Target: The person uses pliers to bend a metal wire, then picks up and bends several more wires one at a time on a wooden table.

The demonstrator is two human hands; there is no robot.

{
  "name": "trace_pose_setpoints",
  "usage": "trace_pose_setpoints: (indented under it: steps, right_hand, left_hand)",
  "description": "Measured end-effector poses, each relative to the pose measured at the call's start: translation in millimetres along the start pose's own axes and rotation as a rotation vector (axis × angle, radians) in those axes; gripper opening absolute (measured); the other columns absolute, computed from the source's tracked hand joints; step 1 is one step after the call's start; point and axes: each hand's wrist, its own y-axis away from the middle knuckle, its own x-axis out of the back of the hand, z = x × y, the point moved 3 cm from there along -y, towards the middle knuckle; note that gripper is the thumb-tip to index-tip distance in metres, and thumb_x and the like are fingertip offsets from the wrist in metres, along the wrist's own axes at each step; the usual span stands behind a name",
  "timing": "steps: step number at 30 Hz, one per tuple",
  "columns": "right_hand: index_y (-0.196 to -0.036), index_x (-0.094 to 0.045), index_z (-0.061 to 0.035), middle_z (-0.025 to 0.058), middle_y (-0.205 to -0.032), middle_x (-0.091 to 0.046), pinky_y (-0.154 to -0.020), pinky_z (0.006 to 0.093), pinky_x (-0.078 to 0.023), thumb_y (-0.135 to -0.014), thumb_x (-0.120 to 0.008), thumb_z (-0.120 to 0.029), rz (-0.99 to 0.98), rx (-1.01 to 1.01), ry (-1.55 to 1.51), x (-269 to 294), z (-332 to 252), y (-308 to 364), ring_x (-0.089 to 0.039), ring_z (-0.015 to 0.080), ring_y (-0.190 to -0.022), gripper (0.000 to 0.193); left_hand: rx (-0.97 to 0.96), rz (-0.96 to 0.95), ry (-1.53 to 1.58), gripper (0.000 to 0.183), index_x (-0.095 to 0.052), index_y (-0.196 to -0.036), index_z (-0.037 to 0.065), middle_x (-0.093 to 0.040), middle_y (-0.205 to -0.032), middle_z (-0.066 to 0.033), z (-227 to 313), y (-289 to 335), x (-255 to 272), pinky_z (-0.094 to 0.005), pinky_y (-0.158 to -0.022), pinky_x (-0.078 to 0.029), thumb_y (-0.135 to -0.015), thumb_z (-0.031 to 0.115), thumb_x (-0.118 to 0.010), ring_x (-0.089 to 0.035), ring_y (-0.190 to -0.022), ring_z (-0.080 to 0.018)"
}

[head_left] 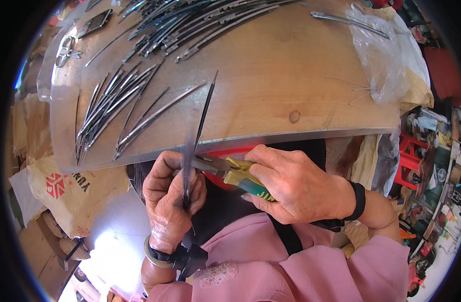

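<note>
Just off the table's near edge, my left hand (162, 199) is closed around a long, thin dark strip (204, 116). The strip stands nearly upright in the picture, its far end reaching over the table; its lower part is blurred. My right hand (303, 186) grips pliers (246, 185) with yellow and green handles. Their metal jaws point left and meet the left fingers beside the strip. Whether the jaws bite on the strip is hidden by the fingers. A loose bunch of similar dark strips (109, 103) lies on the table beyond my left hand.
The wooden table (270, 75) carries a large heap of strips (190, 25) at the far side. Scissors (65, 52) and a phone-like dark object (95, 23) lie far left. A clear plastic bag (381, 65) covers the right end. A red stool (407, 158) stands right; a printed bag (72, 191) left.
</note>
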Motion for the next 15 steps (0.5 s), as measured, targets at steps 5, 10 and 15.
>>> trace_pose_setpoints:
  steps: [5,10,15]
  right_hand:
    - [-0.091,-0.064,0.0064,0.0205,-0.104,-0.060,-0.071,0.0360,-0.052,-0.076,-0.077,-0.022,-0.011,-0.017,-0.194,5.8,3.0,3.0,-0.064,0.0338,-0.082,0.035]
    - [-0.091,-0.066,0.0083,0.0196,-0.111,-0.062,-0.078,0.0342,-0.052,-0.081,-0.077,-0.039,0.098,-0.225,-0.372,6.3,9.2,12.6,-0.066,0.0298,-0.089,0.050]
    - [-0.091,-0.066,0.0091,0.0204,-0.111,-0.061,-0.077,0.0333,-0.052,-0.080,-0.077,-0.040,0.008,-0.150,-0.237,9.4,3.2,15.0,-0.065,0.0300,-0.089,0.052]
  left_hand:
    - [0.173,-0.103,0.287,0.012,-0.055,-0.099,-0.001,-0.041,-0.059,-0.0024,-2.3,6.9,-4.0,-0.0227,-0.039,-0.026,-0.095,0.010,-0.057,-0.033,-0.045,-0.0091]
    - [0.242,-0.157,0.412,0.013,-0.054,-0.098,-0.002,-0.040,-0.060,-0.0008,-12.3,10.1,-1.7,-0.0230,-0.039,-0.024,-0.096,0.011,-0.056,-0.032,-0.047,-0.0079]
    - [0.182,-0.169,0.384,0.013,-0.053,-0.098,-0.001,-0.042,-0.062,0.0003,-13.1,14.3,0.2,-0.0221,-0.041,-0.024,-0.096,0.011,-0.058,-0.031,-0.048,-0.0067]
